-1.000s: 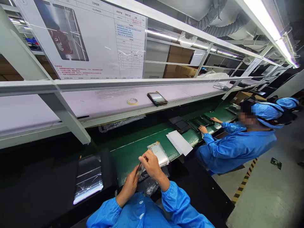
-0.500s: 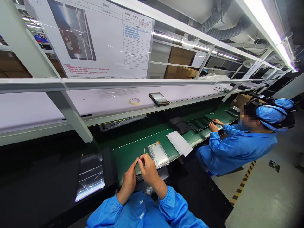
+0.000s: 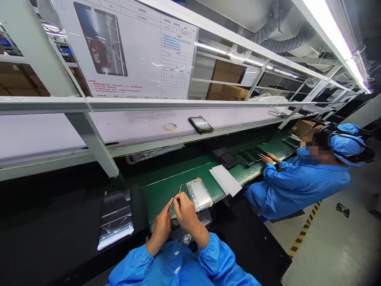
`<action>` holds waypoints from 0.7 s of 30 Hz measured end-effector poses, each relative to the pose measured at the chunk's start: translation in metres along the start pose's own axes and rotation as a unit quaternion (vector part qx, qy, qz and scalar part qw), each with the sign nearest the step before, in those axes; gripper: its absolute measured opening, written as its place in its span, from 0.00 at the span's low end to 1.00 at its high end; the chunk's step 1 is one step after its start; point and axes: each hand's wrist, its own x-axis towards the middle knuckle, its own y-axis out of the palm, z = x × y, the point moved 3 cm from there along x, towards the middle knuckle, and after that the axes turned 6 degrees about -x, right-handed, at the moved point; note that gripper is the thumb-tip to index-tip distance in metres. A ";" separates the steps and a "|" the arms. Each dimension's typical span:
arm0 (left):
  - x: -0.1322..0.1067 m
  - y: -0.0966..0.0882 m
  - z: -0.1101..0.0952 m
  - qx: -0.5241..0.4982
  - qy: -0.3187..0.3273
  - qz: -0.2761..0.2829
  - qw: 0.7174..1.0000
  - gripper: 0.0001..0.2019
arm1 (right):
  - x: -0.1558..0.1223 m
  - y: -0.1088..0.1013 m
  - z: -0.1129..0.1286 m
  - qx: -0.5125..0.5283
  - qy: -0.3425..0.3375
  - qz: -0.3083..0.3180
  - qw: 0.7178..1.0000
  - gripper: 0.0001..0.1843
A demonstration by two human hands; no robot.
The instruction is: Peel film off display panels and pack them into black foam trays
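Observation:
Close in front of my body, my left hand [image 3: 161, 227] is closed around a thin dark flat panel [image 3: 172, 203], seen almost edge-on. My right hand [image 3: 185, 211] pinches the same panel near its upper end, fingertips close to the left ones. A thin yellowish strip [image 3: 182, 186] curves up just above the fingers; whether it joins the panel I cannot tell. Most of the panel is hidden by my hands. Just right of them, a stack of silvery screen panels [image 3: 200, 194] with gold connector tabs rests on the green bench [image 3: 160, 186].
White sheets [image 3: 225, 180] lie right of the stack. On my left, film-covered dark panels [image 3: 116, 220] rest on a black surface. A co-worker [image 3: 297, 186] in blue handles dark panels [image 3: 248, 156]. The shelf above holds a tape roll [image 3: 170, 126] and stacked screens [image 3: 200, 124].
My view has shifted slightly, so the shelf and sign appear a little further right. My hands keep nearly the same grip. The co-worker's hands have moved slightly over the dark panels.

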 end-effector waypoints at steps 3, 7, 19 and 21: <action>0.000 -0.001 0.001 0.007 0.000 0.005 1.000 0.22 | 0.001 0.002 0.000 -0.007 -0.003 -0.001 1.000 0.08; 0.000 -0.002 0.001 0.019 0.005 0.011 1.000 0.23 | 0.001 0.004 0.000 -0.013 -0.006 0.000 1.000 0.07; 0.004 -0.008 -0.001 -0.180 -0.100 0.051 0.977 0.27 | 0.007 0.001 -0.058 0.048 0.102 -0.053 0.992 0.07; 0.009 -0.016 -0.002 -0.278 -0.135 0.022 0.951 0.29 | 0.000 -0.007 -0.082 0.067 0.139 -0.070 0.986 0.07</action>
